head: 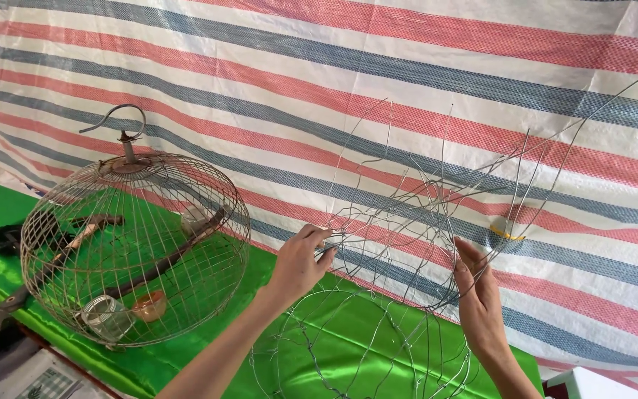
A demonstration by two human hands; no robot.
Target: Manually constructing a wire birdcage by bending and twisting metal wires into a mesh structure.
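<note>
The left hand point(300, 258) pinches the thin silver wires of a half-made round wire cage frame point(393, 295). The right hand point(478, 292) is closed around wires on the frame's other side. The frame stands on a shiny green cloth point(186, 347) on the table, with loose wire ends sticking up. To the left sits a finished round wire birdcage point(134, 251) with a hook on top, wooden perches and small cups inside. A red, blue and white striped sheet point(407, 89) hangs behind.
</note>
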